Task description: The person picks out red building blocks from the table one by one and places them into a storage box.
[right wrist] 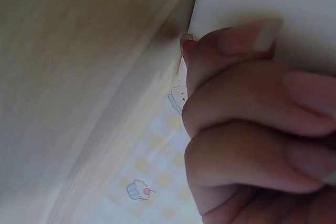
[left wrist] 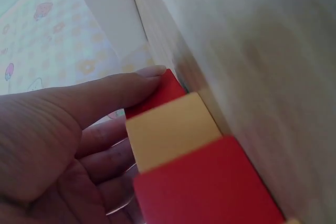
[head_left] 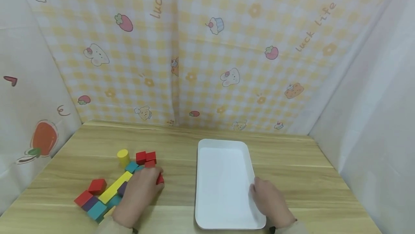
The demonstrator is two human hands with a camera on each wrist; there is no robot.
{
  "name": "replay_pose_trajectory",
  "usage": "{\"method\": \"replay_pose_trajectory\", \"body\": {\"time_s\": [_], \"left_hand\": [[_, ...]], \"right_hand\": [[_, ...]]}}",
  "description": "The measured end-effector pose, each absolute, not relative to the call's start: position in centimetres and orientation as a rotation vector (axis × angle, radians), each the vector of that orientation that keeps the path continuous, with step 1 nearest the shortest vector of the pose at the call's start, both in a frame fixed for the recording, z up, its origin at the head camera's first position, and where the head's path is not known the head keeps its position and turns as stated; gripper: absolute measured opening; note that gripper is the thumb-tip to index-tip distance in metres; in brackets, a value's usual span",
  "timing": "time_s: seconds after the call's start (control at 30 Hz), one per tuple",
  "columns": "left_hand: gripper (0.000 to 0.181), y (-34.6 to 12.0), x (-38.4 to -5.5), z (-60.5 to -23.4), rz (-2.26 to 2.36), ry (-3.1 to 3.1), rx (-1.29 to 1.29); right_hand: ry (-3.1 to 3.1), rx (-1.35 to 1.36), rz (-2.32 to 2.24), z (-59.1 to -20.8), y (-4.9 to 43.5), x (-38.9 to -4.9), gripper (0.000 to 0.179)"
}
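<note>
My left hand (head_left: pixel 142 190) reaches into a group of coloured wooden blocks on the left and pinches a red block (head_left: pixel 160 179) at its right edge. In the left wrist view the thumb lies along a red block (left wrist: pixel 160 97); beside it are a tan surface (left wrist: pixel 173 132) and a larger red one (left wrist: pixel 207 187). The right hand (head_left: pixel 269 199) grips the right rim of a white rectangular tray (head_left: pixel 223 183). Its curled fingers (right wrist: pixel 247 95) show against the white tray in the right wrist view; the thumb is mostly hidden there.
Around the left hand lie a long yellow block (head_left: pixel 115 188), a yellow cylinder (head_left: pixel 123 157), teal blocks (head_left: pixel 97 211), purple blocks (head_left: pixel 90 203) and more red cubes (head_left: pixel 97 186). The wooden table (head_left: pixel 298 158) ends at a checked curtain (head_left: pixel 201 64) behind and pale side cloths.
</note>
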State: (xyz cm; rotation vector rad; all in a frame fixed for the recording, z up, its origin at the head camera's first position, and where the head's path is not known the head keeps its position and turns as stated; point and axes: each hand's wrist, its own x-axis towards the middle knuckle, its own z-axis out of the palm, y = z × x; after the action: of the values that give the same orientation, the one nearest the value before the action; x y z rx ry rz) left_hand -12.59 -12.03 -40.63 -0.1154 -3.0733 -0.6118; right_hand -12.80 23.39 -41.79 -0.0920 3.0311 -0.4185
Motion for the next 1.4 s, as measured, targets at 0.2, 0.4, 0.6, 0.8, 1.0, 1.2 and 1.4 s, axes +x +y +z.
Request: {"method": "replay_pose_trajectory", "body": {"time_s": [0.2,0.4,0.6,0.8,1.0,1.2,1.4], "left_hand": [[0.03,-11.5,-12.8,-40.3,-0.653,-3.073,-0.138],[0.034,-10.9,-13.0,-39.6,-0.748,-3.091,-0.141],[0.036,-10.1,-13.2,-39.1,-0.765,-3.079,-0.202],[0.035,-8.9,-13.1,-38.6,-0.769,-3.025,-0.278],[0.034,-7.7,-13.3,-38.0,-0.8,-2.974,-0.328],[0.036,-6.7,-13.6,-37.2,-0.876,-2.95,-0.392],[0.037,-5.3,-13.8,-37.2,-0.899,-2.94,-0.475]], "right_hand": [[3.022,-0.105,-0.432,-42.0,23.3,-12.9,0.02],[3.029,-0.114,-0.408,-42.1,23.2,-12.9,0.018],[3.035,-0.103,-0.366,-41.9,23.2,-12.9,0.019],[3.074,-0.12,-0.299,-41.8,22.9,-12.6,0.017],[3.094,-0.136,-0.282,-41.9,22.9,-12.5,0.016],[3.103,-0.149,-0.299,-41.8,23.0,-12.4,0.016],[3.094,-0.149,-0.312,-41.7,23.1,-12.5,0.016]]}}
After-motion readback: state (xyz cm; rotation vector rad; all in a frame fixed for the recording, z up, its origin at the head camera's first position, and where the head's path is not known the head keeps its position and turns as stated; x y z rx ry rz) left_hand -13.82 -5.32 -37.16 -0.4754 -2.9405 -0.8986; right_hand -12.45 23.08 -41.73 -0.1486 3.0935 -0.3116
